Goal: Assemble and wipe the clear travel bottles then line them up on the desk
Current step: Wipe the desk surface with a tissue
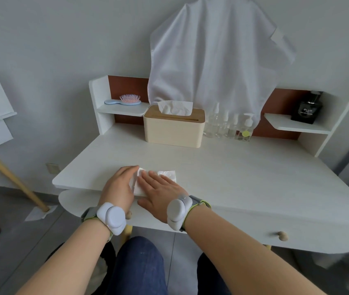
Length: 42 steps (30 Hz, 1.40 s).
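Hands, lower centre: right hand [160, 191] flat, fingers straight, pressing white tissue [168, 175] onto worktop [243, 171] near its front edge | left hand [118, 186] on tissue's left edge, fingers slightly bent, grip cannot be told | clear travel bottles [226, 126], centre right: upright in a row at worktop's back, just beside tissue box [172, 130]

I see four clear bottles [222, 127] standing capped, side by side, at one o'clock along the back of the desk [254, 177]. The rightmost, a pump bottle [245, 129], carries a yellow-green sticker. A white tissue [167, 175] lies near, at eleven o'clock.
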{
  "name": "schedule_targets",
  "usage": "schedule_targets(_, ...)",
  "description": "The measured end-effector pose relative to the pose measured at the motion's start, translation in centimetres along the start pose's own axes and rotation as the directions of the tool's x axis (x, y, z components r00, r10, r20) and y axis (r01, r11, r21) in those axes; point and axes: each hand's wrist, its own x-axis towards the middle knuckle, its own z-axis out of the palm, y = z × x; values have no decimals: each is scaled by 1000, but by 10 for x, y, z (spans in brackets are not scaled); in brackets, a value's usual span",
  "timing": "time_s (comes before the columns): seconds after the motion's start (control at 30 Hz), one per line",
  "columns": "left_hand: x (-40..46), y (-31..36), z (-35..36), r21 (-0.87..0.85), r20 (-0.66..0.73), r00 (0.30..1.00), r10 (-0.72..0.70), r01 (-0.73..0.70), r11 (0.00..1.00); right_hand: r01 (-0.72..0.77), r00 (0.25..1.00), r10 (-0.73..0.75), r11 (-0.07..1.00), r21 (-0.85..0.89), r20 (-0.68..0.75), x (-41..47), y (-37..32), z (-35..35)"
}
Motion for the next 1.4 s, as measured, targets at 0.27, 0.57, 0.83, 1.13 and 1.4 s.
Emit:
schedule_targets(0.27,-2,8,-2,25,34,999,-29,28,999,118,991,-116,993,-29,59,-39,29,-10)
schedule_targets(0.57,-14,40,7,73,53,999,7,-11,997,-18,996,17,1000,12,84,-76,73,-11)
schedule_targets(0.83,-20,66,18,62,153,980,127,-138,989,-251,965,248,968,26,88,-110,123,-19)
schedule_targets(1.13,-26,84,24,59,196,965,171,-186,981,-562,825,564,825,55,-28,-148,138,-22)
schedule_targets(1.4,-25,105,27,36,273,936,223,-242,970,-651,753,651,758,38,-92,-139,106,-8)
